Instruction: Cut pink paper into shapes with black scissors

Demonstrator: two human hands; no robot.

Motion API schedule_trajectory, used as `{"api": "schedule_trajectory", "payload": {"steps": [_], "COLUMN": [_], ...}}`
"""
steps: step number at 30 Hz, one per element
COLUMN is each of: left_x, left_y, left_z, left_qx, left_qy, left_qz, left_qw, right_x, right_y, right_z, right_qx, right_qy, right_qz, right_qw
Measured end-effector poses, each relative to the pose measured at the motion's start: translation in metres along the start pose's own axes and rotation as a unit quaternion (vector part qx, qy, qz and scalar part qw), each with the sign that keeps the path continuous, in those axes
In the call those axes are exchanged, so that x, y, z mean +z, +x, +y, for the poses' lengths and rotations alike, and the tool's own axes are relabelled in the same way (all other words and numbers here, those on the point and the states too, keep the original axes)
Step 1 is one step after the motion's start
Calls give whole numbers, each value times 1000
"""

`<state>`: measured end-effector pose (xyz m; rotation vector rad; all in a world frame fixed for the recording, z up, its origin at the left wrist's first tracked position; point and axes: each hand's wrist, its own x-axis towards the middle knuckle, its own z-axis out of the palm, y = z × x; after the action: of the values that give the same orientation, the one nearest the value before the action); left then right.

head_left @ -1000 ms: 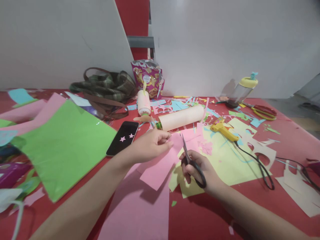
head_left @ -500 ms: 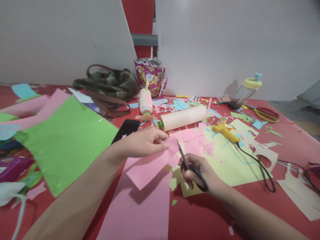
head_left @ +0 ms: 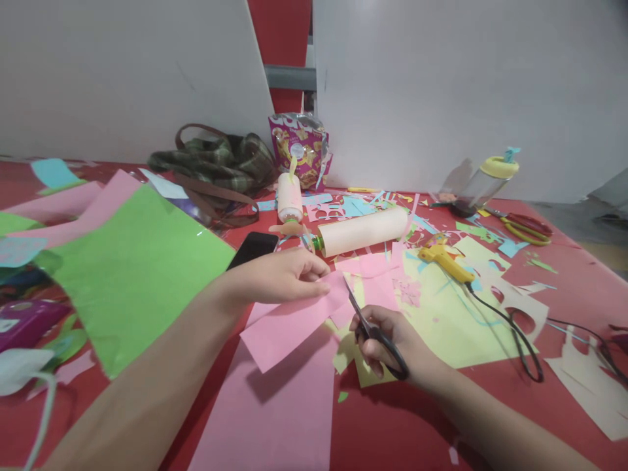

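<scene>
Between the thumb and fingers of my left hand [head_left: 289,275] is a sheet of pink paper [head_left: 289,330], held tilted above the table. My right hand [head_left: 392,340] grips black-handled scissors [head_left: 375,330], whose blades point up and left to the paper's right edge. Whether the blades are parted is hard to make out. Under the held piece lies a larger pink sheet [head_left: 275,418]. Yellow paper [head_left: 456,333] spreads beneath and beyond my right hand, with pink scraps on it. A black phone [head_left: 252,248] lies just behind my left wrist.
A yellow glue gun [head_left: 446,261] with a black cord lies right of the hands. Behind are a paper-wrapped roll [head_left: 363,232], a snack bag [head_left: 300,150] and a plaid bag [head_left: 216,160]. Green sheets [head_left: 142,268] lie left; a yellow-lidded jar [head_left: 483,183] and red-handled scissors [head_left: 527,226] stand or lie right.
The held pink paper has tilted slightly, its lower corner shifting left. The scissors stay at its right edge, blades a little further left. The whole view has shifted slightly.
</scene>
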<state>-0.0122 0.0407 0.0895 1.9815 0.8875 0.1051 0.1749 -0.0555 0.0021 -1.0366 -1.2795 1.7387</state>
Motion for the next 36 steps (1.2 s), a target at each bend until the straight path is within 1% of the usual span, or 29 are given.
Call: {"api": "schedule_trajectory", "payload": {"steps": [9,22,31,34,36], "left_x": [-1,2,-2,-2,-2], "left_y": [-1,-2,-1,-1,-2], "left_z": [-2,2,-1,-2,-2], "left_qx": [9,-4,-15,-23,-31], "left_qy": [-9,-37,-33,-53,-63], "left_qz": [-34,-3,-48,-55,-52], "left_qw": [999,999,998,997,996], "right_x": [2,3,4,3,3], "right_y": [0,-1,0,0,0], "right_z": [-1,-3,-5,-5,-5], "right_qx": [5,11,27,14,-9], "right_qy": [14,35,30,36,38], "right_qz": [3,5,3,-7,-23], "right_qw": [1000,999,999,999,999]}}
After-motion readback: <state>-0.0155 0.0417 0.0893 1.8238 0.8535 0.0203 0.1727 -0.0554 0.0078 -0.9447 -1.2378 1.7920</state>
